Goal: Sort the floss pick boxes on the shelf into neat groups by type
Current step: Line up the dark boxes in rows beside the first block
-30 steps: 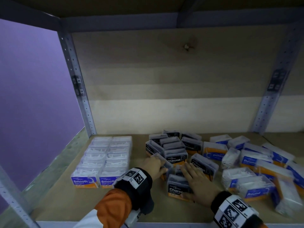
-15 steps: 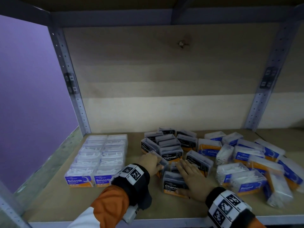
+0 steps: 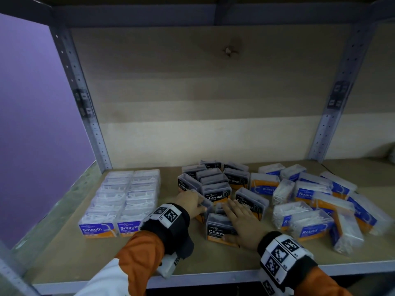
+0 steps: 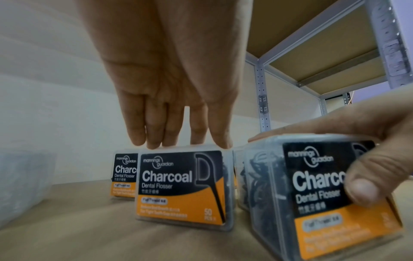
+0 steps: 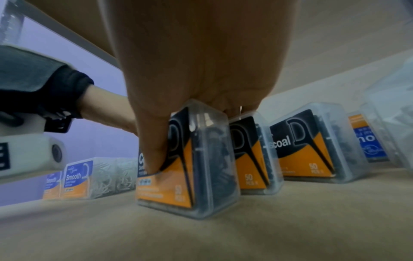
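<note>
Black-label Charcoal boxes [image 3: 213,182] cluster mid-shelf. My left hand [image 3: 191,204] has straight fingers, and its fingertips [image 4: 170,139] rest on the top of one Charcoal box [image 4: 183,185]. My right hand [image 3: 240,221] grips the front Charcoal box [image 3: 218,229]. Its thumb [image 5: 154,150] presses the label and its fingers lie over the top, as the left wrist view shows from the side on the same box [image 4: 324,194]. Smooth boxes [image 3: 126,199] stand in two neat rows at the left. Round boxes [image 3: 310,201] lie jumbled at the right.
The shelf board [image 3: 106,259] has bare wood along the front edge and between the Smooth rows and the Charcoal cluster. Metal uprights [image 3: 94,129] stand at the back corners. A wooden back panel [image 3: 203,103] closes the rear, and another shelf sits overhead.
The head view has shifted slightly. Both hands stay on the same Charcoal boxes in about the same places.
</note>
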A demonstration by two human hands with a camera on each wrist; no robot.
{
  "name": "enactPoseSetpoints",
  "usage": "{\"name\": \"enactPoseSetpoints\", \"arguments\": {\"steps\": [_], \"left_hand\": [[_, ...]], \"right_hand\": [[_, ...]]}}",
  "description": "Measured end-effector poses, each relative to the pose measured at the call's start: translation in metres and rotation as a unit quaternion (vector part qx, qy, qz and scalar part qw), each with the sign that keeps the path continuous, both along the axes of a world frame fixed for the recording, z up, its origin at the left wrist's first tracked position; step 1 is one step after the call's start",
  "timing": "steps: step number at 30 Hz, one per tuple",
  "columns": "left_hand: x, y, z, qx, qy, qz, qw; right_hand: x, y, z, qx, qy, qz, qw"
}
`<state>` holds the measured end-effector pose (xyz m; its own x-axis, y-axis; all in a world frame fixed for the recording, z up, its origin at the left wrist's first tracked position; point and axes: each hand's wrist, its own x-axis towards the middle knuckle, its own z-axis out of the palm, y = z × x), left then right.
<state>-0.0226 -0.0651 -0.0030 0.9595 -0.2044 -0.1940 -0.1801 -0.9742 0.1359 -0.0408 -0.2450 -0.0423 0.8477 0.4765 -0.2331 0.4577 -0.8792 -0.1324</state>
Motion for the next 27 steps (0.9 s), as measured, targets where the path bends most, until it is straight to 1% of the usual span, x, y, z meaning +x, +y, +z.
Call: {"name": "enactPoseSetpoints", "arguments": {"steps": [10,27], "left_hand": [[0.0039,0.0016,-0.0047,-0.022,0.002,0.005,1.0],[0.0021,0.0001,0.0003,0.024,0.014,-0.013,1.0]], "right_hand": [[0.0038,0.0009,-0.0023,-0.005,0.003,-0.002,1.0],[0.0038,0.0013,-0.0045,0.013,-0.004,-0.008,1.0]]}}
